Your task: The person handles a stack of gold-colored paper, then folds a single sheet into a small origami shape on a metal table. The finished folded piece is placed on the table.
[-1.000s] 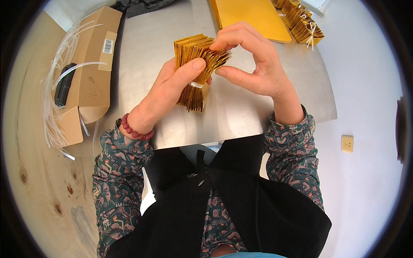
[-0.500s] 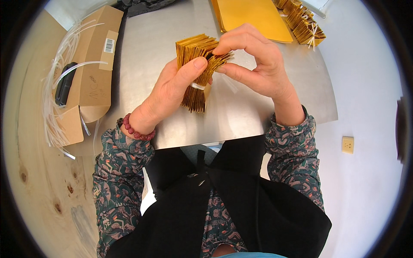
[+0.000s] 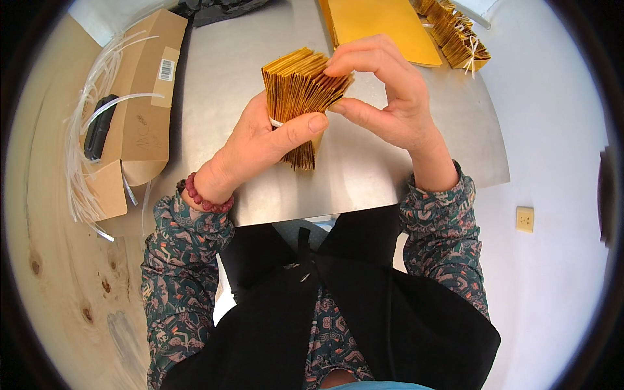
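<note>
Gold bundle gripped in both hands over the desk

The bundle (image 3: 302, 91) of folded gold paper is held above the middle of the near part of the metal desk (image 3: 364, 169). Its long axis runs almost straight away from the person: the wide, fanned end points to the far side, the narrower end toward the body. The fan flares to the right—its far right corner projects toward the right hand. How steeply the bundle tilts relative to the desk cannot be told.

The left hand (image 3: 257, 133) grips the bundle from the left, the thumb laid across its front and over part of the white band (image 3: 277, 123); its fingers are largely hidden behind the paper. The right hand (image 3: 335, 89) is curved like a C, with the flared corner pinched between thumb and forefinger.

Surroundings: a stack of flat gold sheets (image 3: 390, 32) lies on the far part of the desk, one near corner masked by the right hand. Just beside it, at right, is a row of tied gold bundles (image 3: 458, 39). A carton (image 3: 146, 104) occupies the left edge—clear strips (image 3: 88, 156) and a black object (image 3: 100, 130) lie upon it. Black wrapping (image 3: 221, 11) sits at the far left.
</note>
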Tool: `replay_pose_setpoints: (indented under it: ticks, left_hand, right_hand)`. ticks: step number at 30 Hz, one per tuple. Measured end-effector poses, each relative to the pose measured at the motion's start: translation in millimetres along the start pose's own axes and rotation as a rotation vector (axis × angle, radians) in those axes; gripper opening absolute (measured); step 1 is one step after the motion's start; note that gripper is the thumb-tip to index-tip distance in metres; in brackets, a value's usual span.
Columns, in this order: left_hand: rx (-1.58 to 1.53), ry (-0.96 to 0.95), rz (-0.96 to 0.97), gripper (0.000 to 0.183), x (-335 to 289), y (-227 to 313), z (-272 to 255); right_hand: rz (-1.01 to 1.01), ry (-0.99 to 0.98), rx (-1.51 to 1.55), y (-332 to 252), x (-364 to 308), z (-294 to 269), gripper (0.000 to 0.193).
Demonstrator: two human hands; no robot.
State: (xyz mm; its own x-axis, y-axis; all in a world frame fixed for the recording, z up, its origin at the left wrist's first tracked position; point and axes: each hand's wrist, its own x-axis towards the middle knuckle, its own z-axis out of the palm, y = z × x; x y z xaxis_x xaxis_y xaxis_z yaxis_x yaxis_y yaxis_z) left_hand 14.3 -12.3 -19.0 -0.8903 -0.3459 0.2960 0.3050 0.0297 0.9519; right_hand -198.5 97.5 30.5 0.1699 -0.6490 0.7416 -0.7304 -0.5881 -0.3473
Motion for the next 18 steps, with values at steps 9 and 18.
replay_pose_setpoints:
  ticks: [9, 18]
  left_hand:
    - [-0.024, 0.077, 0.039, 0.047, 3.6, -2.9, 5.5]
    - [-0.003, 0.088, -0.080, 0.055, 1.3, -4.3, 5.0]
  right_hand:
    - [-0.018, -0.029, -0.064, 0.6, -2.2, -1.6, 0.038]
    - [-0.030, -0.012, -0.065, 2.2, -3.6, -0.6, 0.039]
